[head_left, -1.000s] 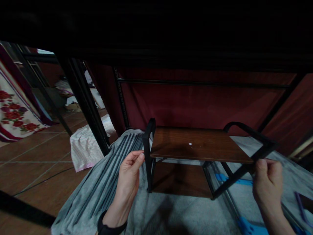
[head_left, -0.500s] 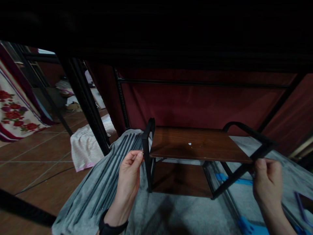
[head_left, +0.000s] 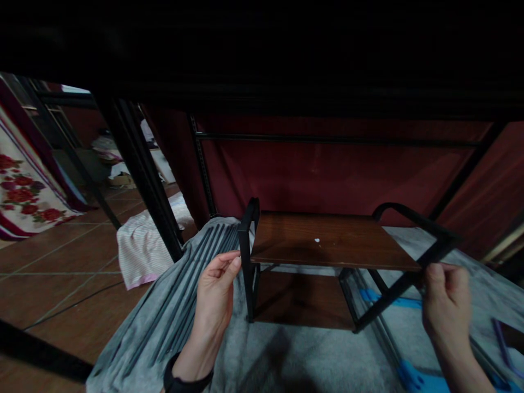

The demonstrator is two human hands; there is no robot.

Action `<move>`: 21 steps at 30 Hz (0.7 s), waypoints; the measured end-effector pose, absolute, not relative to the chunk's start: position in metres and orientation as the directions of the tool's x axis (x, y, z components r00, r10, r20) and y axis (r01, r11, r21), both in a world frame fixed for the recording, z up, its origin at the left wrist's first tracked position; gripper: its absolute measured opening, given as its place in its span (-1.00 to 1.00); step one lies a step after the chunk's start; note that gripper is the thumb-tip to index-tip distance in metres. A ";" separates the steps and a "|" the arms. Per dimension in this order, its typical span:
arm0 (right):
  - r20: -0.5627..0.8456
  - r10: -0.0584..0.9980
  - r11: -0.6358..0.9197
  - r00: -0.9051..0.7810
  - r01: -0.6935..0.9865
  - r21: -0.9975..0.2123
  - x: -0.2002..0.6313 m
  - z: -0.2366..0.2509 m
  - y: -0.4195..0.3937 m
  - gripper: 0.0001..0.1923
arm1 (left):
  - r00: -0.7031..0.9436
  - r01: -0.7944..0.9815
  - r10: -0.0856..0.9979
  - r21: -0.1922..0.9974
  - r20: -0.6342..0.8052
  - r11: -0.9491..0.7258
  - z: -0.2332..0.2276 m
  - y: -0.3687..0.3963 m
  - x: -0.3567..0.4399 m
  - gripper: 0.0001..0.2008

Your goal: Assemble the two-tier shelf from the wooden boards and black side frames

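In the head view, a small two-tier shelf (head_left: 295,233) with brown wood-look boards and black metal side frames stands upright on a grey cloth. My left hand (head_left: 216,292) is closed in a pinch at the outer side of the left black frame (head_left: 244,245), level with the upper board. Whatever lies between its fingertips is too small to name. At the right black frame (head_left: 403,289), by the front corner of the upper board, my right hand (head_left: 446,297) is also pinched, its fingertips partly hidden. A small white bit (head_left: 317,240) rests on the upper board.
Several thin dark metal tubes (head_left: 192,284) lie on the grey cloth (head_left: 327,355) to the left. Blue plastic parts (head_left: 423,379) and a dark phone-like object (head_left: 510,338) lie at right. Black posts (head_left: 141,169) and a large dark surface overhead (head_left: 262,54) frame the space.
Both hands keep their places at the two side frames, with only a very slight shift in the fingers. The view has tilted a little; the shelf stays put.
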State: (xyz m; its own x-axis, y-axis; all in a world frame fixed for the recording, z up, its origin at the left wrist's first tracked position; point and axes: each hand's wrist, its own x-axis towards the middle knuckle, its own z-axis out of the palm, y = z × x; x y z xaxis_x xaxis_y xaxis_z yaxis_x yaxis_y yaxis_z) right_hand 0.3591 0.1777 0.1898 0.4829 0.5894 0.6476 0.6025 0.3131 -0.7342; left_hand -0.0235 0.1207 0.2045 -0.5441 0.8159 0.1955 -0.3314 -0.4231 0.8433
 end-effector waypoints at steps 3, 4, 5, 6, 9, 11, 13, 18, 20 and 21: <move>0.640 0.601 0.333 0.479 0.578 -0.745 0.360 0.187 0.179 -0.66 | -0.532 -0.357 0.826 0.836 0.184 -0.417 0.206 0.119 -0.022 -0.71; 0.642 0.605 0.344 0.471 0.572 -0.744 0.361 0.185 0.180 -0.66 | -0.535 -0.362 0.826 0.834 0.180 -0.416 0.206 0.119 -0.022 -0.70; 0.646 0.608 0.356 0.461 0.569 -0.741 0.361 0.184 0.180 -0.66 | -0.542 -0.360 0.822 0.835 0.175 -0.416 0.207 0.119 -0.021 -0.69; 0.652 0.607 0.364 0.454 0.570 -0.737 0.361 0.183 0.181 -0.67 | -0.554 -0.353 0.814 0.838 0.171 -0.416 0.207 0.119 -0.022 -0.69; 0.649 0.604 0.372 0.463 0.557 -0.743 0.361 0.182 0.182 -0.68 | -0.571 -0.340 0.805 0.847 0.161 -0.410 0.209 0.119 -0.022 -0.68; 0.642 0.595 0.373 0.483 0.542 -0.753 0.361 0.183 0.181 -0.69 | -0.543 -0.364 0.827 0.846 0.147 -0.389 0.209 0.119 -0.023 -0.68; 0.636 0.590 0.365 0.497 0.538 -0.760 0.361 0.184 0.181 -0.69 | -0.505 -0.409 0.852 0.832 0.137 -0.376 0.211 0.121 -0.025 -0.70; 0.612 0.618 0.363 0.493 0.512 -0.779 0.366 0.181 0.183 -0.68 | -0.511 -0.363 0.844 0.849 0.162 -0.383 0.218 0.154 -0.042 -0.65; 0.601 0.630 0.365 0.491 0.496 -0.788 0.366 0.179 0.184 -0.67 | -0.507 -0.269 0.837 0.884 0.207 -0.382 0.222 0.179 -0.050 -0.60; 0.598 0.628 0.367 0.497 0.489 -0.791 0.366 0.177 0.184 -0.67 | -0.497 -0.221 0.835 0.896 0.236 -0.385 0.223 0.192 -0.053 -0.58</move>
